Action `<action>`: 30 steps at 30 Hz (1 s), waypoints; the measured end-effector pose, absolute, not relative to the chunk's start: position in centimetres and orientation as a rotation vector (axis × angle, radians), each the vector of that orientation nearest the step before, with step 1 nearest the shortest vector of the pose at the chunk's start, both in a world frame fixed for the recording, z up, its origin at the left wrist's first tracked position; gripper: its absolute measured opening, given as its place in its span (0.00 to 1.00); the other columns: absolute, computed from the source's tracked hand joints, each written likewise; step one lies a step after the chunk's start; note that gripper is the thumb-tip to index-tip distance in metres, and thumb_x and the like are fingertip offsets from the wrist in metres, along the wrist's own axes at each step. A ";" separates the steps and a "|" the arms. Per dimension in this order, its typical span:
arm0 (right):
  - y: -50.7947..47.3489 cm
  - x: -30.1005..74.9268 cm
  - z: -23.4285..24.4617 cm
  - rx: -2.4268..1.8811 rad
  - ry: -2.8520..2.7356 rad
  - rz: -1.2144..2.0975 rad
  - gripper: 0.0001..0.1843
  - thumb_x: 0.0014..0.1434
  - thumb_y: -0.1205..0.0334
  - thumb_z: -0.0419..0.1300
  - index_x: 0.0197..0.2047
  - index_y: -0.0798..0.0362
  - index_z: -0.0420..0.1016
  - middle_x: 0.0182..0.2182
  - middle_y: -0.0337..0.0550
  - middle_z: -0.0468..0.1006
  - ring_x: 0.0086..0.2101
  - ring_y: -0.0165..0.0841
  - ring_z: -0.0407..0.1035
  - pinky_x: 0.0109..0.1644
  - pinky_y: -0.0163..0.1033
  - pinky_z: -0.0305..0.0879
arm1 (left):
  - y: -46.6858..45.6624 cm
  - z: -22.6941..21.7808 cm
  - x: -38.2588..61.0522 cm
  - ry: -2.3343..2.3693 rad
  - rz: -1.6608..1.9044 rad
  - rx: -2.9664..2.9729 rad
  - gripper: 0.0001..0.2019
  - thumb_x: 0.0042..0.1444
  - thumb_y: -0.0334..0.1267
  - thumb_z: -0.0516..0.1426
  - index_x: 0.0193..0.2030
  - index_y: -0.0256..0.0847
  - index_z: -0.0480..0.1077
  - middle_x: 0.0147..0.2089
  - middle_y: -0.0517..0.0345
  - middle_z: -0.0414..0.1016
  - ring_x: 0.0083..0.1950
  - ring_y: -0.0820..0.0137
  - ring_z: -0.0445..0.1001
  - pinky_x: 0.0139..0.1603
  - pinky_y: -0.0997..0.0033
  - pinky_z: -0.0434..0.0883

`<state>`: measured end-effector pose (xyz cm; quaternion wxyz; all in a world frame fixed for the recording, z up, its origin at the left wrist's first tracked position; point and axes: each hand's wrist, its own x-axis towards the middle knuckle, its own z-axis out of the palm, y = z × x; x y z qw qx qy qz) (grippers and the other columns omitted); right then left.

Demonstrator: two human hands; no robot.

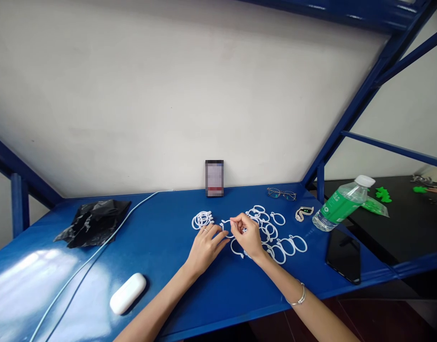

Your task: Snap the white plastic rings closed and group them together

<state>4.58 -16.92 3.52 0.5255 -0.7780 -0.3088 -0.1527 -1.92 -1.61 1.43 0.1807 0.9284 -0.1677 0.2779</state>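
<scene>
Head view: right hand pinches one white ring between thumb and fingertip, no gap I can see there. Ring sits over the blue table, between a tight ring cluster and the spread of loose rings. Left hand beside it, fingers half curled, tips near the ring; I cannot tell whether they grip it or merely touch.

Risks, my judgement: the ring is thin and held by fingertips alone, so an off-line push from the left could twist it free. Loose rings lie around the right hand; a low sweep might hook or drag several. Left knuckles are close enough to the cluster to scatter it.

Count: one ring pinched; at least four clustered; ten or more loose, overlap defeats my exact tally. One each: upright screen, eyeglasses, pale band, bottle, dark phone, white case, black bag.
</scene>
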 end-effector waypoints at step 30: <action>-17.1 4.7 4.1 -1.741 -0.858 -0.357 0.08 0.61 0.63 0.56 0.43 0.49 0.74 0.37 0.44 0.77 0.35 0.34 0.73 0.42 0.40 0.71 | -0.9 2.6 -1.3 -0.031 0.196 1.463 0.18 0.56 0.48 0.58 0.46 0.37 0.73 0.43 0.48 0.76 0.47 0.62 0.74 0.48 0.64 0.71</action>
